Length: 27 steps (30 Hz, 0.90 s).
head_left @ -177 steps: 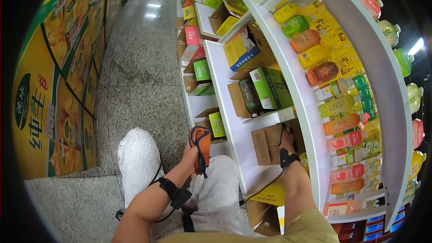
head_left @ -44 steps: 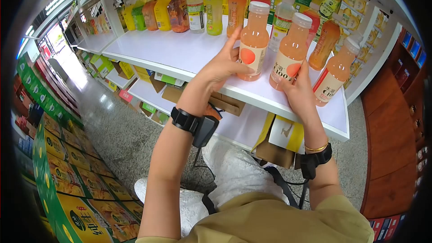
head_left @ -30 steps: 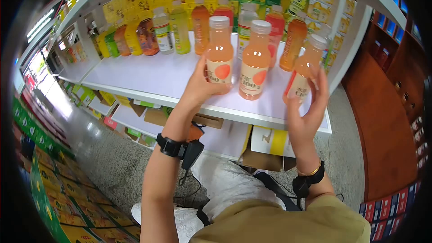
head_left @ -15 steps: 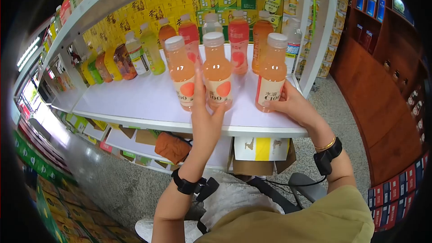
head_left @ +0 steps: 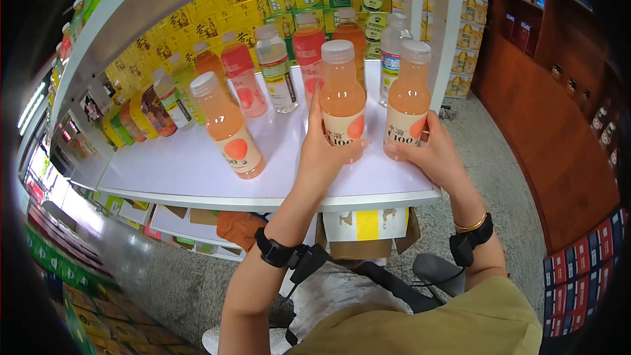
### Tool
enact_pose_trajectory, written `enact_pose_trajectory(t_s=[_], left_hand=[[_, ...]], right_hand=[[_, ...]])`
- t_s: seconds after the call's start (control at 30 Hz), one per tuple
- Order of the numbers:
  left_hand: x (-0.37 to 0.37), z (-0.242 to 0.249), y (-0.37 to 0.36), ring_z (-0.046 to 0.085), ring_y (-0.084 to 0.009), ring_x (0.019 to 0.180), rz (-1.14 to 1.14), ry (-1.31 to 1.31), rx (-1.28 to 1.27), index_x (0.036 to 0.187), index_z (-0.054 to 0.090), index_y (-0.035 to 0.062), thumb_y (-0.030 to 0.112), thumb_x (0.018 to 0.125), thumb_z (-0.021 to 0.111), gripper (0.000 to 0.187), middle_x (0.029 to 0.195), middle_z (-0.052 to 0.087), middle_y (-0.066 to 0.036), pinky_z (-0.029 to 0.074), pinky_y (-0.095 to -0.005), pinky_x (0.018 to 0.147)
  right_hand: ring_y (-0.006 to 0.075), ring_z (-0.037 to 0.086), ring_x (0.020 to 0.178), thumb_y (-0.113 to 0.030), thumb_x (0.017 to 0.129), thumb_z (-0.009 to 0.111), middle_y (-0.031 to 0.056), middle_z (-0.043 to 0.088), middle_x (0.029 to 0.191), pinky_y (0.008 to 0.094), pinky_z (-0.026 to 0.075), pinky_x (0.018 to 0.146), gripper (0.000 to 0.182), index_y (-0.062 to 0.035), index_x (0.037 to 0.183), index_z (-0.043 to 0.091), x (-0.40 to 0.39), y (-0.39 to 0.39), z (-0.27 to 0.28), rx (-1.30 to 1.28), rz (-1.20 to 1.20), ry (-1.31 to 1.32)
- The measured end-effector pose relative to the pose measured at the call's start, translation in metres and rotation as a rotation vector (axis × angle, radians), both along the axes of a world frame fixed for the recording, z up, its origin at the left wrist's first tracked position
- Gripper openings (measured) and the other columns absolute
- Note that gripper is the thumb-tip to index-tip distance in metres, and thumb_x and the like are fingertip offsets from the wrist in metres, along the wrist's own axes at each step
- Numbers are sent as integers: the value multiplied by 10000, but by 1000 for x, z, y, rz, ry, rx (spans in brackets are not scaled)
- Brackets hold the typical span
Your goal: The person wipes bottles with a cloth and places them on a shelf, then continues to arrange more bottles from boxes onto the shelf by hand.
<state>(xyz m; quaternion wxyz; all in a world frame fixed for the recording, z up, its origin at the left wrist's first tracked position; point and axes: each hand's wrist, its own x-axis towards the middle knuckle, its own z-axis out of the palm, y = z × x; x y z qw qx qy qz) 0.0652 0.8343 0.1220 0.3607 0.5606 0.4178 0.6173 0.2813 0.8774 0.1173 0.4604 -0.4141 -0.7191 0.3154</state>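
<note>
My left hand point(head_left: 323, 150) is closed around a peach-coloured drink bottle point(head_left: 343, 97) with a white cap, fingers behind it and thumb across its label. Close to its right, my right hand point(head_left: 439, 156) grips a matching drink bottle point(head_left: 409, 95) low on its right side. Both bottles are upright at the front of the white shelf point(head_left: 296, 181). A third peach-coloured bottle point(head_left: 227, 128) stands apart on the left, untouched. Behind my left hand are a pink drink bottle point(head_left: 307, 46) and a clear bottle with a green and black label point(head_left: 276, 69).
Another pink bottle point(head_left: 242, 72), an orange bottle point(head_left: 351, 29) and a clear blue-labelled bottle point(head_left: 393, 59) form the back row. Several drinks line the shelf's left. Yellow cartons point(head_left: 217, 16) are stacked behind. A shelf post point(head_left: 447, 26) rises at right; an open box point(head_left: 365, 227) sits below.
My left hand has brought the middle bottle right, nearer the bottle in my right hand. The left bottle now stands alone with a wider gap. The camera view has shifted slightly.
</note>
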Motion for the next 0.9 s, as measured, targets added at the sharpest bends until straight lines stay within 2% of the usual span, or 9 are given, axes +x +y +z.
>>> enact_pose_trajectory(t_s=[0.1,0.2,0.3,0.37,0.43,0.6,0.7,0.8,0.9], left_hand=[[3,-12,20,520,-237,1300,-45,-8,-7,1610,104,109,-40,715,818,1154,1449,483,-139,525,-353,981],[0,-18,28,597,-223,1174,-49,67,36,1602,147,159,-37,729,801,1108,1355,550,-128,598,-368,823],[-1,-18,26,595,-222,1181,-74,47,82,1594,167,148,-45,729,802,1090,1357,550,-121,591,-371,848],[0,-13,20,488,-244,1336,-131,-39,-15,1592,159,99,-38,704,816,1114,1469,451,-121,463,-365,1058],[-1,-16,21,483,-243,1340,-125,-27,-2,1593,162,100,-49,700,809,1113,1473,446,-117,462,-361,1058],[2,-18,25,486,-242,1333,-141,-53,32,1595,170,108,-74,682,791,1119,1465,451,-109,467,-350,1049],[2,-17,33,507,-238,1295,-115,-61,40,1578,215,110,-79,671,782,1086,1425,479,-107,493,-345,1009],[3,-8,42,591,-222,1146,-144,-36,-23,1551,259,104,-74,666,782,1043,1324,546,-104,557,-333,857],[6,3,44,627,-213,1074,-192,-3,-86,1439,342,88,-43,734,791,846,1237,577,-98,584,-353,823]], right_hand=[[204,664,993,-241,736,878,158,633,1148,332,550,853,724,54,1269,486,1,4,-8,-4,-2,54],[218,666,1035,-223,752,878,174,629,1160,343,560,866,751,63,1300,451,-2,8,-21,-9,38,140],[228,668,1056,-220,774,869,188,631,1170,350,565,869,751,69,1315,436,-5,9,-26,39,47,181],[230,671,1054,-223,787,861,195,633,1176,353,565,867,738,72,1314,437,-5,8,-23,63,48,185],[187,587,1183,-201,833,813,164,590,1279,325,498,990,718,57,1364,404,-3,5,-17,-18,16,48],[207,606,1166,-239,863,789,174,602,1278,331,495,988,675,58,1353,432,-4,5,-15,13,21,51],[220,616,1160,-261,874,780,183,614,1266,336,495,985,667,64,1349,441,-7,5,-12,49,-9,17],[233,657,1086,-238,852,802,189,648,1196,338,527,925,654,66,1316,456,-9,13,-18,90,-37,26],[243,692,1028,-211,828,826,193,677,1145,341,558,871,635,63,1281,476,-10,15,-18,114,-76,15]])
